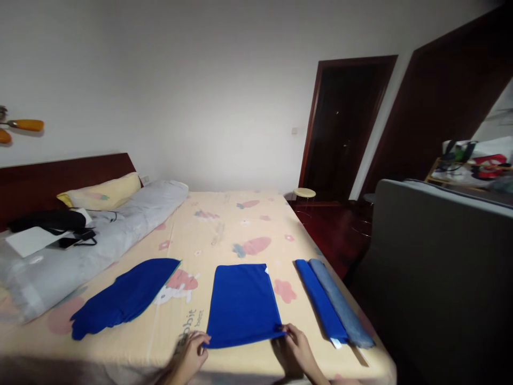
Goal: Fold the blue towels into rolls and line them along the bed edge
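Note:
A blue cloth (244,305) lies spread flat in a near square on the bed, with a small white tag at its far right corner. My left hand (191,354) pinches its near left corner. At the near right corner, the fingers of my right hand (297,345) are closed on the same cloth. To the left lies another blue cloth (126,297), loose and uneven in outline. Over on the right, a long narrow blue folded cloth (320,299) with a white tag rests beside a grey-blue rolled cloth (342,302).
The bed sheet (218,224) has carrot and rabbit prints. A grey quilt (132,227), a pillow (104,193), a white flat object (34,240) and a black bag (44,219) are at the left. Beyond the bed stands a round stool (304,193); a dark grey panel (433,267) rises at right.

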`<control>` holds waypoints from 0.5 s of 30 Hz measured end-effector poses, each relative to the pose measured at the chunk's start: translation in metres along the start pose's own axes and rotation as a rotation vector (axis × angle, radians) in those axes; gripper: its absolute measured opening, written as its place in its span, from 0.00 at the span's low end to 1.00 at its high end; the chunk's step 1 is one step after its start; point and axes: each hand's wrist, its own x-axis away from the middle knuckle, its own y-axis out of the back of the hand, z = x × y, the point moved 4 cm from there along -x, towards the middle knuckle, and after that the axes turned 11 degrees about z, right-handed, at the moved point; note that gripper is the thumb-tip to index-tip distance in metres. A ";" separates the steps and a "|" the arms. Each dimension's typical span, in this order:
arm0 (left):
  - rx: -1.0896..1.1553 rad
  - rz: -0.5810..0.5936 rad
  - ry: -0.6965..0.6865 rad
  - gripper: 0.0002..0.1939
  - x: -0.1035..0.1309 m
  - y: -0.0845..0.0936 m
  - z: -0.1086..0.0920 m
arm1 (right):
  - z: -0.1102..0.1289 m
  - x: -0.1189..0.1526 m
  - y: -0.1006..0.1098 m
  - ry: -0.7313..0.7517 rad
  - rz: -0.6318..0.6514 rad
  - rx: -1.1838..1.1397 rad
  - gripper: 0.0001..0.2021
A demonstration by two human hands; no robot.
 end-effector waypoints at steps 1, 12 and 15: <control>0.053 -0.002 0.045 0.09 -0.006 -0.001 0.005 | 0.000 -0.004 -0.001 -0.006 0.000 -0.019 0.13; -0.093 -0.061 0.151 0.13 -0.045 0.001 0.012 | 0.001 -0.035 -0.003 -0.018 -0.093 0.196 0.17; -0.212 -0.053 0.192 0.14 -0.044 -0.008 0.012 | -0.002 -0.030 -0.005 -0.020 -0.136 0.335 0.14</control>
